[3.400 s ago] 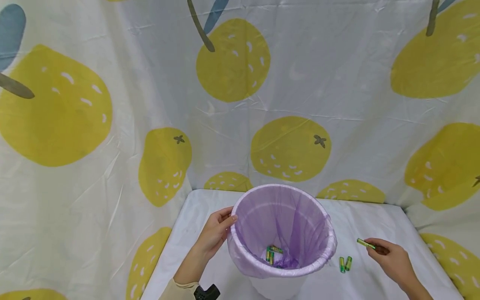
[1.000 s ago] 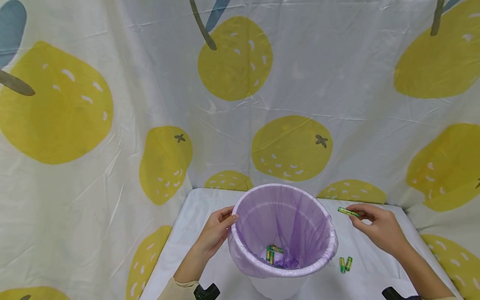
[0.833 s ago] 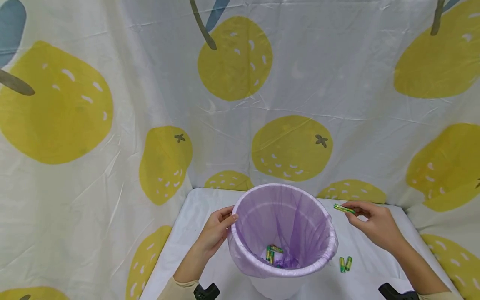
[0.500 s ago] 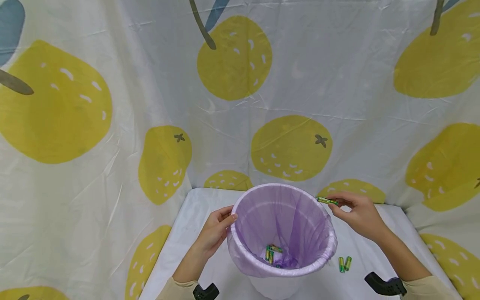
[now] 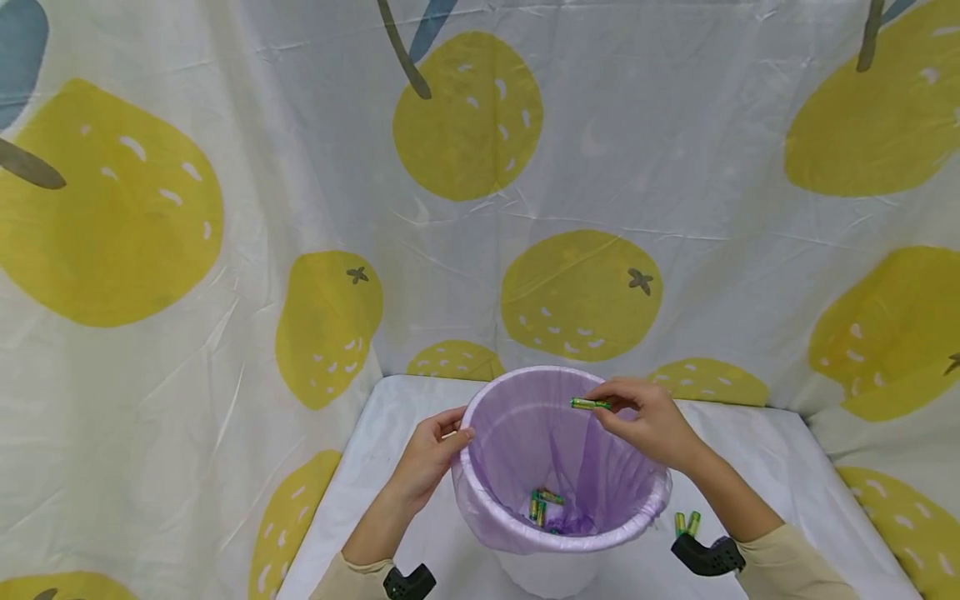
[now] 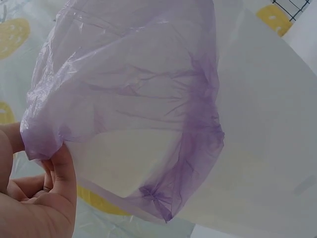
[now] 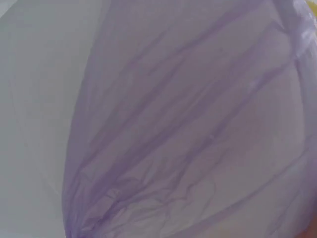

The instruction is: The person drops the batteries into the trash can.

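Observation:
A white trash bin (image 5: pixel 551 575) lined with a purple plastic bag (image 5: pixel 517 442) stands at the front of the white table. My left hand (image 5: pixel 426 460) grips its left rim, thumb on the near side; the left wrist view shows those fingers (image 6: pixel 62 171) curled at the folded bag edge. Over the bin's mouth, my right hand (image 5: pixel 647 419) pinches a green-and-gold battery (image 5: pixel 589 403) between thumb and fingertips. Several similar batteries (image 5: pixel 542 507) lie at the bottom of the bag. In the right wrist view the bag's outside (image 7: pixel 188 129) fills the picture, and the held battery is hidden.
Two more batteries (image 5: pixel 686 523) lie on the table (image 5: pixel 750 467) right of the bin, partly covered by the black right wrist camera (image 5: pixel 707 555). A curtain (image 5: pixel 712 250) with yellow fruit prints hangs behind and along both sides.
My right hand has carried the battery leftward and up from the table's right side, across the bin's rim to above its opening. My left hand keeps its grip on the rim.

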Action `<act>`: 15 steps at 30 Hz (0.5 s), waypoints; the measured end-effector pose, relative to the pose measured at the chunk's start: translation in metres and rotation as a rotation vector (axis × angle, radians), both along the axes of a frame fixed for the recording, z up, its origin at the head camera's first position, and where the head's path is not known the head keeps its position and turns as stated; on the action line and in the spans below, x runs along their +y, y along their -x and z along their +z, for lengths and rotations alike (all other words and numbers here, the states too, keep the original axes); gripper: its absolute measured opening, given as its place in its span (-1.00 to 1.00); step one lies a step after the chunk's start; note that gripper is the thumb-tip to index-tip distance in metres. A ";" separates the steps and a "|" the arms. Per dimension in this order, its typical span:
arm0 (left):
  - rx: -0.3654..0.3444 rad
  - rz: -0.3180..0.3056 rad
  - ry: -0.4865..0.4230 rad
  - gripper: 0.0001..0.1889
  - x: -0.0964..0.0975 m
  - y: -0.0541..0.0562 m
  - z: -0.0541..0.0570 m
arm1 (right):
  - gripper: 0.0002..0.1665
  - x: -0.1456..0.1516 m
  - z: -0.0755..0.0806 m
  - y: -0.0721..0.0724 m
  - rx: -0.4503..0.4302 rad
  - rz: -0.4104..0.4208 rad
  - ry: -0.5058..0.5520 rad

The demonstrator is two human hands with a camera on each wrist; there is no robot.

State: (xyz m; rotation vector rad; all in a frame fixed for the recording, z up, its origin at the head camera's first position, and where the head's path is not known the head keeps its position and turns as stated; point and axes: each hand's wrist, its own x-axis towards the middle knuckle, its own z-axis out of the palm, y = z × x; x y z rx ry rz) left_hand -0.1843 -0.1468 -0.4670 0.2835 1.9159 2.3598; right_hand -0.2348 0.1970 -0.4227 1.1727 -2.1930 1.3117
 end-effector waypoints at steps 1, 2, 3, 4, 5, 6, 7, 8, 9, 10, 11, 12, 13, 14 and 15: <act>0.004 0.009 0.016 -0.48 0.000 0.000 0.001 | -0.61 -0.001 -0.001 0.001 0.004 0.004 -0.002; 0.006 0.017 0.027 -0.48 0.000 0.000 0.001 | -0.61 -0.002 -0.002 0.002 0.009 0.004 -0.005; 0.009 0.022 0.036 -0.48 0.000 0.000 0.002 | -0.61 -0.003 -0.004 0.002 0.015 0.003 -0.007; 0.011 0.025 0.041 -0.48 0.001 0.000 0.002 | -0.62 -0.004 -0.004 0.003 0.011 0.005 -0.005; 0.012 0.027 0.042 -0.48 0.001 0.000 0.002 | -0.62 -0.004 -0.004 0.003 0.010 0.006 -0.006; 0.011 0.028 0.039 -0.48 0.001 0.000 0.002 | -0.62 -0.004 -0.005 0.003 0.009 0.007 -0.007; 0.008 0.030 0.035 -0.47 0.001 -0.001 0.002 | -0.63 -0.005 -0.005 0.004 0.009 0.010 -0.007; 0.006 0.031 0.026 -0.47 0.001 -0.001 0.002 | -0.63 -0.005 -0.006 0.004 0.009 0.013 -0.008; 0.003 0.029 0.017 -0.47 0.001 -0.001 0.002 | -0.63 -0.005 -0.006 0.004 0.008 0.015 -0.006; 0.000 0.028 0.006 -0.46 0.002 -0.002 0.002 | -0.63 -0.005 -0.006 0.004 0.012 0.015 -0.006; -0.003 0.026 -0.003 -0.46 0.002 -0.002 0.001 | -0.62 -0.005 -0.006 0.004 0.020 0.012 -0.005; -0.004 0.023 -0.013 -0.45 0.002 -0.002 0.001 | -0.61 -0.005 -0.007 0.004 0.026 0.008 -0.001; -0.006 0.022 -0.020 -0.45 0.003 -0.003 0.001 | -0.60 -0.005 -0.008 0.004 0.029 0.002 0.004; -0.006 0.019 -0.028 -0.45 0.003 -0.003 0.001 | -0.58 -0.005 -0.008 0.004 0.033 -0.005 0.009; -0.008 0.019 -0.032 -0.44 0.003 -0.003 0.001 | -0.56 -0.005 -0.009 0.004 0.037 -0.012 0.016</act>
